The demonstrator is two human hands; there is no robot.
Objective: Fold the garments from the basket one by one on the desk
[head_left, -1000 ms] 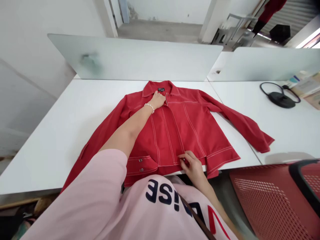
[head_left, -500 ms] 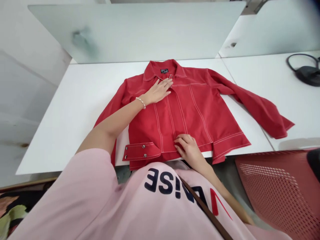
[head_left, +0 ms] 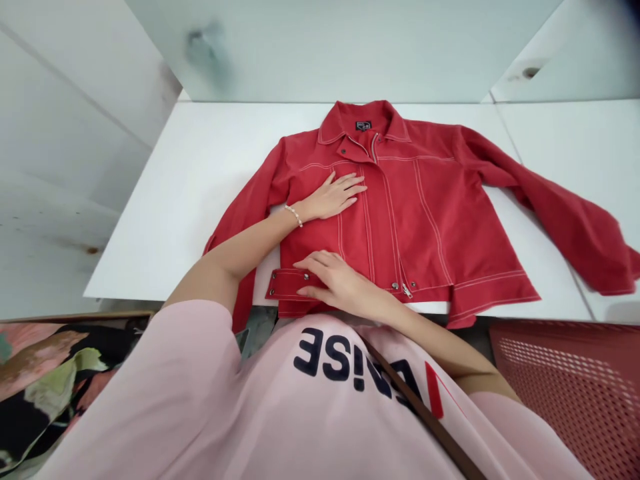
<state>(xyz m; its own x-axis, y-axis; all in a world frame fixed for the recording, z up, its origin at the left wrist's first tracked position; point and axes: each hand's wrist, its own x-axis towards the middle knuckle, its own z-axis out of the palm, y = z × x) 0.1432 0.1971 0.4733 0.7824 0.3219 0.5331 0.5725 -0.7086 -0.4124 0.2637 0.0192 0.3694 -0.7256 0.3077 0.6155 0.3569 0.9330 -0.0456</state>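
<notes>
A red jacket (head_left: pixel 430 200) with white stitching lies front side up, its collar away from me. My left hand (head_left: pixel 336 195), with a bead bracelet at the wrist, rests flat on the jacket's left-hand chest panel, fingers a little apart. Lower down, my right hand (head_left: pixel 340 283) lies loosely over the waistband near the hem, fingers apart and bent; its palm side is hidden. Just left of those fingertips is the waistband tab (head_left: pixel 287 291) with metal snaps. A zipper pull (head_left: pixel 407 291) shows at the hem, right of my right wrist. One sleeve (head_left: pixel 565 200) stretches out to the right.
The jacket lies on a white table (head_left: pixel 155 200). A frosted partition (head_left: pixel 350 53) stands along its back edge. On the right is a red perforated chair (head_left: pixel 575 387); floral cloth (head_left: pixel 45 380) shows at lower left.
My left hand has slid from near the collar down onto the chest panel. My right hand has shifted left along the hem, uncovering the zipper end. The camera view has shifted too.
</notes>
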